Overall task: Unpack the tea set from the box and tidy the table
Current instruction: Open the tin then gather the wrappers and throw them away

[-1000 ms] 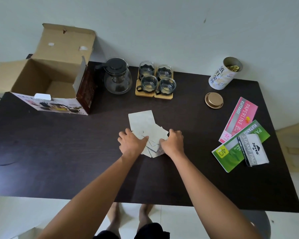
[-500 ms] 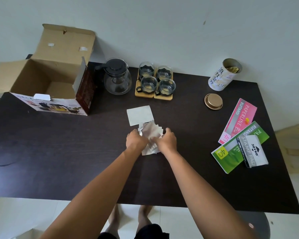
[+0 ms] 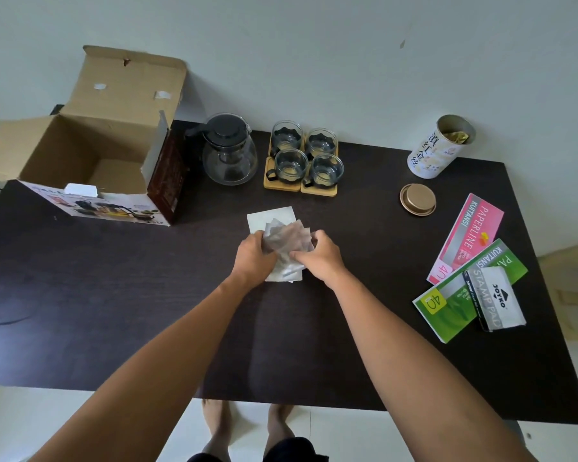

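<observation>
In the middle of the dark table [image 3: 114, 311], my left hand [image 3: 252, 255] and my right hand [image 3: 317, 255] together grip a gathered bundle of pale paper sheets [image 3: 289, 240], lifted and tilted. One flat sheet [image 3: 271, 216] lies just behind the bundle. The open cardboard box [image 3: 90, 151] stands at the back left. A glass teapot [image 3: 229, 151] with a black lid sits beside it. Several glass cups [image 3: 302, 158] rest on wooden coasters right of the teapot.
A white tea canister [image 3: 439, 148] stands open at the back right, its gold lid [image 3: 417, 199] lying in front. A pink booklet [image 3: 466, 238], a green booklet [image 3: 454, 301] and a stamp pad box [image 3: 496, 296] lie at the right edge.
My hands have drawn together, gathering the spread sheets into one bundle and raising it off the table. One sheet stays flat behind.
</observation>
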